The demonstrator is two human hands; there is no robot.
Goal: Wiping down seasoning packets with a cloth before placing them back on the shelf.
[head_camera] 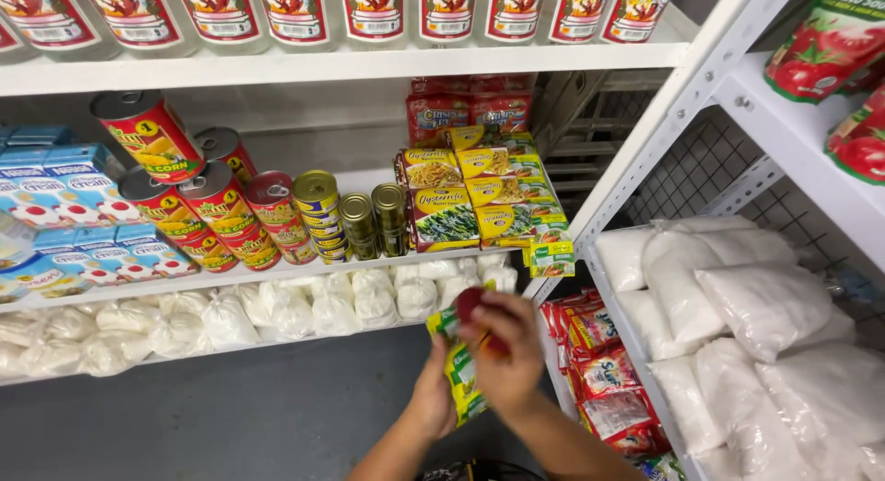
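Yellow-green sachets (458, 375) sit in both hands. Red-labelled cans (207, 209) and blue cartons (64, 204) fill the middle shelf beside yellow-red sauce packets (475, 195); white bags (756, 333) lie at right.

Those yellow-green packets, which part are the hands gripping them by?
Both hands hold the strip of packets near its top: the right hand pinches the upper end, the left hand supports it from behind.

top-shelf bottles (373, 11) cut off, held sachets (461, 375) partly hidden
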